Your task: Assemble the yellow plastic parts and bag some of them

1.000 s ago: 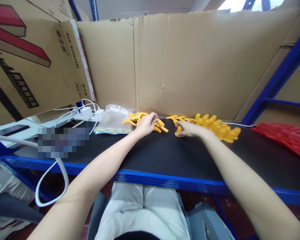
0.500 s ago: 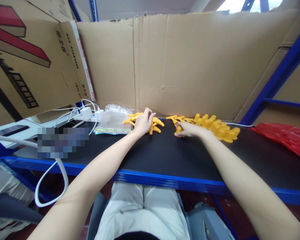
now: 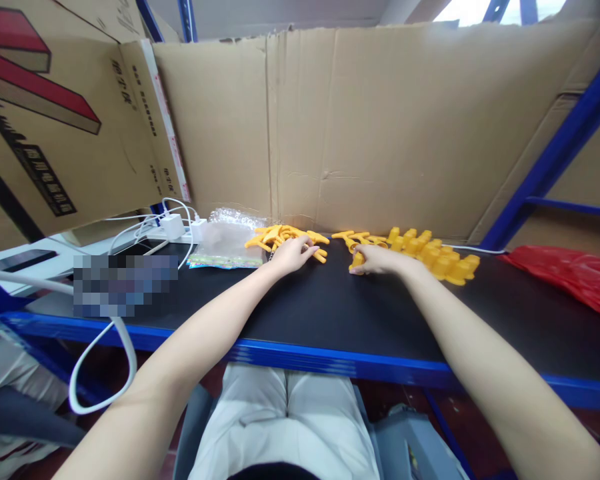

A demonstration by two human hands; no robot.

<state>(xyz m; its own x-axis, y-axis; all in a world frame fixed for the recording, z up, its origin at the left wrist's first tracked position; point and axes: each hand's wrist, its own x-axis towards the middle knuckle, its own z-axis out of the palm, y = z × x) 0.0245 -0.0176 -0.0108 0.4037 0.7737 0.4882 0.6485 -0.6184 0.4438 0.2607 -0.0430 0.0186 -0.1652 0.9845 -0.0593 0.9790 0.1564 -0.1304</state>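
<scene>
My left hand [image 3: 291,256] is low over a loose pile of yellow branched plastic pieces [image 3: 280,233]. Its fingers are bent and close together at one branched piece [image 3: 321,255], whose tip sticks out past them; the grip itself is partly hidden. Further right, my right hand [image 3: 377,260] holds a small yellow cup-shaped piece [image 3: 357,261] on the black tabletop, fingers wrapped round its side. Just behind that hand lie more yellow branched pieces [image 3: 360,237]. Several yellow cup-shaped pieces [image 3: 433,256] stand in rows to its right.
Clear plastic bags [image 3: 227,245] lie left of the pile, near white chargers [image 3: 173,227] and cables. A red plastic bag [image 3: 565,273] is at the right. Cardboard [image 3: 380,133] walls off the back; a blue metal edge [image 3: 330,360] runs along the front.
My left hand has come down and slightly right over the pile, uncovering branched pieces behind it. My right hand and the cup-shaped piece have stayed in place.
</scene>
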